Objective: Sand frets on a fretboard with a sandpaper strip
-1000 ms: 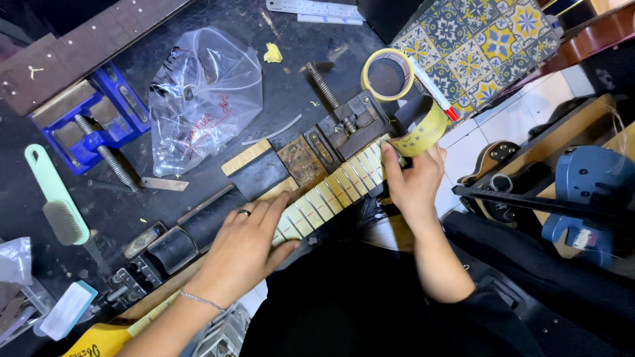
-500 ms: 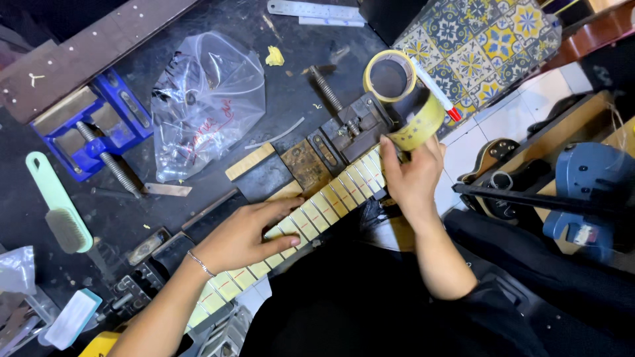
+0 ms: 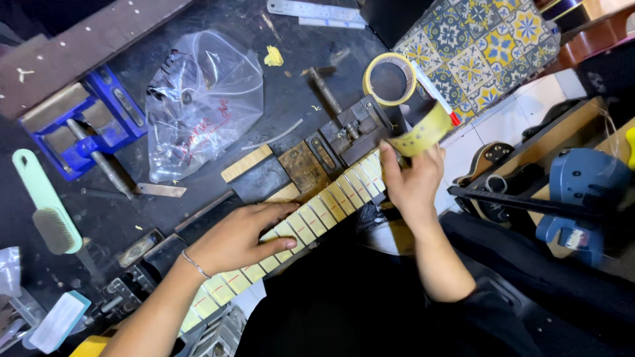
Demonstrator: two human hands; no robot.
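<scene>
A pale fretted guitar neck [image 3: 317, 211] lies slantwise across the dark bench, running from lower left to upper right. My left hand [image 3: 241, 235] rests flat on its middle, fingers spread over the frets. My right hand [image 3: 410, 182] is at the neck's upper end and holds a roll of yellow tape [image 3: 423, 132], with a strip of tape running down onto the neck. A second, larger roll of yellowish tape [image 3: 389, 79] lies flat on the bench just beyond.
A dark metal vise [image 3: 354, 125] sits behind the neck's end. A blue vise [image 3: 86, 125], a crumpled clear plastic bag [image 3: 198, 99], a mint-green brush [image 3: 43, 201], a steel ruler [image 3: 317, 12] and a patterned tile [image 3: 476, 53] surround the work. A blue power tool [image 3: 582, 192] lies at right.
My left hand slid up the neck toward the middle. My right hand lifted the smaller tape roll off the larger one and pulled it toward the neck's end.
</scene>
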